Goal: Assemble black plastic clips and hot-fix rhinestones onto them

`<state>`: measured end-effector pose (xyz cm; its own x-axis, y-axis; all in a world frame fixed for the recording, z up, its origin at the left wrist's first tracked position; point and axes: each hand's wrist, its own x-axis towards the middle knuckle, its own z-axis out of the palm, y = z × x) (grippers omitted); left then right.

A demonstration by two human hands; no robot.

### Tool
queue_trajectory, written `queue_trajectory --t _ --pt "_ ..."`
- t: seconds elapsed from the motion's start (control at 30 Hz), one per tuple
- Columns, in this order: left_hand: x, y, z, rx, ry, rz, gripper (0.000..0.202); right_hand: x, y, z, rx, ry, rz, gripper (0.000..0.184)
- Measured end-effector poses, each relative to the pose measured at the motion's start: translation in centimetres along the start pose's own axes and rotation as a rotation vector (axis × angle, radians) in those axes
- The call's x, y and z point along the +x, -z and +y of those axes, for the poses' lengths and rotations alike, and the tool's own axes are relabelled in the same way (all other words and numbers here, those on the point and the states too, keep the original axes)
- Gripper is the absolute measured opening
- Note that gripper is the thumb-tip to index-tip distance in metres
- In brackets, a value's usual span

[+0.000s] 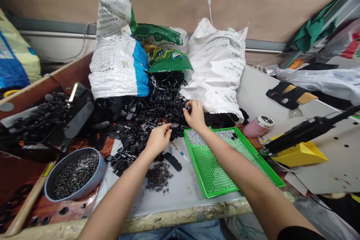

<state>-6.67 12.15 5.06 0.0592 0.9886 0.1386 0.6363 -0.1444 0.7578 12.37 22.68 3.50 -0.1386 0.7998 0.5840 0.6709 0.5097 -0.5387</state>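
Parts (163,97) lay heaped at far centre by left hand (158,141) and right hand (196,117), their grips indiscernible, while the right forearm (234,165), if lowered, could jar the right-side tray (222,192), scattering pieces (194,137).

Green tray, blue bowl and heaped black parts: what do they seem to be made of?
Green tray: probably moulded plastic, satin, from its uniform colour and thin raised rim.
Blue bowl: likely plastic too, smooth with a slight sheen, though coated metal is possible.
Black parts: seemingly hard plastic, semi-gloss, with small highlights; some may be metal or rubber.
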Motion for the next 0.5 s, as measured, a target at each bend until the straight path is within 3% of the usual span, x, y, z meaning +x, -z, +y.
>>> queue_trajectory --t 0.13,0.27,0.37,0.5 --pt "5.0 -2.5 0.3 -0.014 0.039 0.055 0.042 -2.0 0.0 -1.4 -0.127 0.193 -0.122 0.019" --pt "6.4 -3.4 -0.1 -0.113 0.077 0.097 0.025 -1.9 -0.1 -0.9 -0.205 0.254 -0.153 0.013" --pt "6.2 -2.6 -1.0 -0.236 0.110 0.128 0.016 -0.5 0.3 0.3 -0.212 0.231 -0.099 0.016" --pt "5.3 0.2 -2.6 -0.474 0.153 0.155 0.010 0.9 1.1 2.0 -0.180 0.179 -0.018 0.019"
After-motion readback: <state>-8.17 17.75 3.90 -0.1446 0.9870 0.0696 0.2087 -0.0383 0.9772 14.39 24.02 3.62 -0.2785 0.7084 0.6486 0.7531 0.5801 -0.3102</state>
